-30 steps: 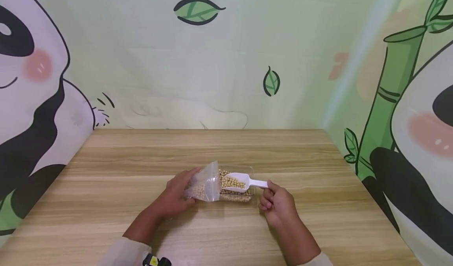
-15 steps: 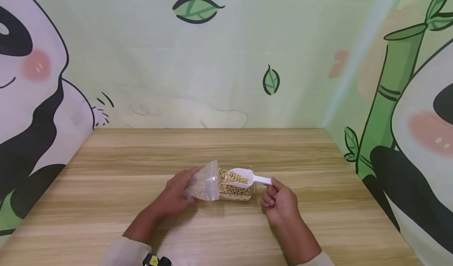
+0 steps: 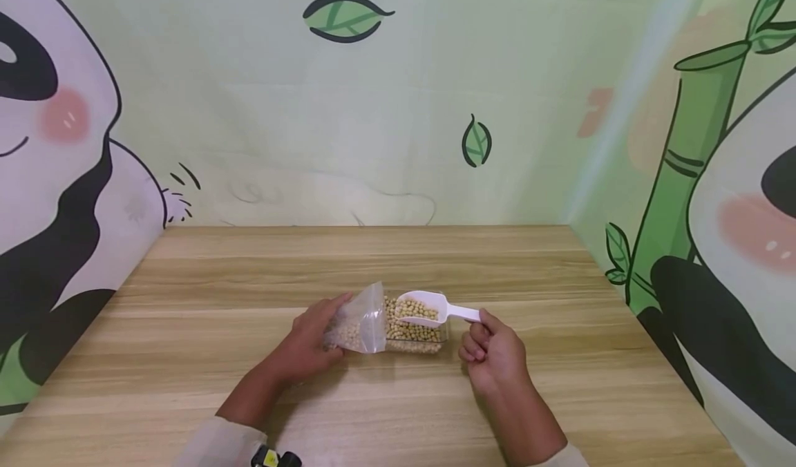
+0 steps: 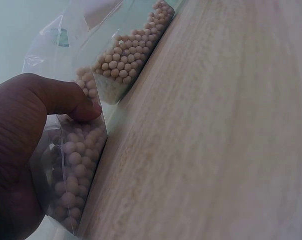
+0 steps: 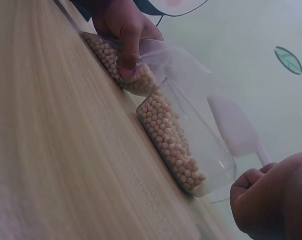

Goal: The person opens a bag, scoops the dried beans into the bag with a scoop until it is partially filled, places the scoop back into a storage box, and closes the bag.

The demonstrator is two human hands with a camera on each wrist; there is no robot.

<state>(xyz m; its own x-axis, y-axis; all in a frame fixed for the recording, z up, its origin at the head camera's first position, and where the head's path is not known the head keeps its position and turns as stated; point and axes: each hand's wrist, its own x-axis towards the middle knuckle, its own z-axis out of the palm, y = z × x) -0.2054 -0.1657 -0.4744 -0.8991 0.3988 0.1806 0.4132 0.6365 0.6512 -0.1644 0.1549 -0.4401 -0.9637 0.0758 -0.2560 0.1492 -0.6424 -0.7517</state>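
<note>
My left hand (image 3: 311, 339) grips a clear plastic bag (image 3: 371, 318) part-filled with round beige soybeans, its mouth facing right. The thumb presses the bag's near side in the left wrist view. Right of the bag, a clear box (image 5: 211, 150) stands on the table, holding more soybeans (image 5: 161, 130); the bag's mouth overlaps its left end. In my right hand (image 3: 497, 356) the handle of a white scoop (image 3: 441, 308) is pinched between thumb and curled fingers. Soybeans lie in the scoop's bowl, which hangs above the box, over its rim in the right wrist view.
A wood-grain table (image 3: 373, 412) lies under everything. Behind it rises a pale green backdrop (image 3: 398, 108) printed with leaves, pandas and bamboo.
My right hand has drawn the scoop with its soybeans a little to the right and upward, away from the bag's mouth. The left hand and bag have stayed put.
</note>
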